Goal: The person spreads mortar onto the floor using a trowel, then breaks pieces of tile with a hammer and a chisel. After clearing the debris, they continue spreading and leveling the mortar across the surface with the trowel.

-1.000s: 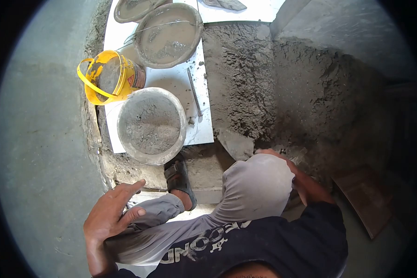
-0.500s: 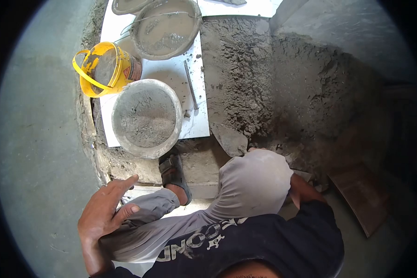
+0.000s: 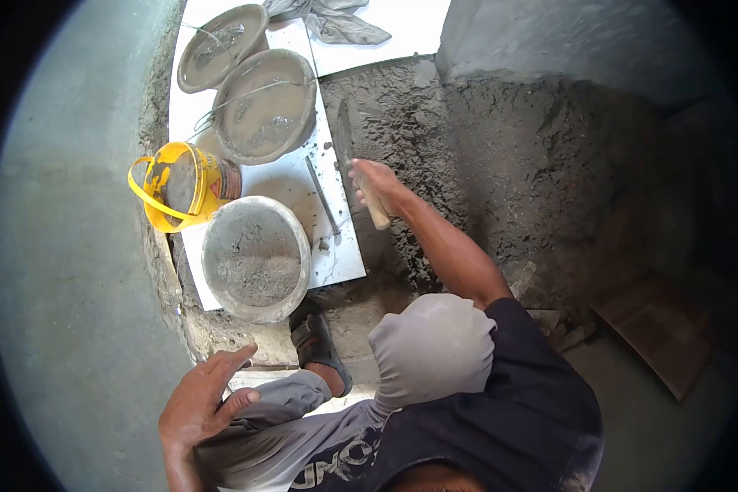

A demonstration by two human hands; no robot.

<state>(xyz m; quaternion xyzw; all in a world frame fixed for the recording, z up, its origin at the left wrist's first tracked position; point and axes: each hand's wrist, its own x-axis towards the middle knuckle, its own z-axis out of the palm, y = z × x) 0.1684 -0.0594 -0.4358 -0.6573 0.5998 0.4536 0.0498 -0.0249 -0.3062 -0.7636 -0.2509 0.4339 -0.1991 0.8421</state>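
Note:
My right hand [image 3: 375, 187] is wrapped round the wooden handle of a trowel [image 3: 377, 211]. Its blade stands edge-on over the wet mortar [image 3: 402, 123], beside the right edge of the white tile [image 3: 346, 261]. My left hand [image 3: 205, 402] hangs over my bent leg with its fingers apart and nothing in it. In front of my foot, on the tile, sits a round bowl [image 3: 254, 262] of grey powdery mix. A thin bar [image 3: 321, 195] lies on the tile to the right of the bowl.
A yellow bucket [image 3: 213, 176] stands at the tile's left edge. Beyond it are two basins of murky water, one nearer [image 3: 266, 107] and one farther [image 3: 221, 49]. A grey cloth [image 3: 344, 25] lies at the top. A brown board [image 3: 656, 332] rests at the right.
My right hand has come out from behind my knee and moved forward with the trowel, its blade turned on edge. The view has shifted, showing more of the far basin and cloth.

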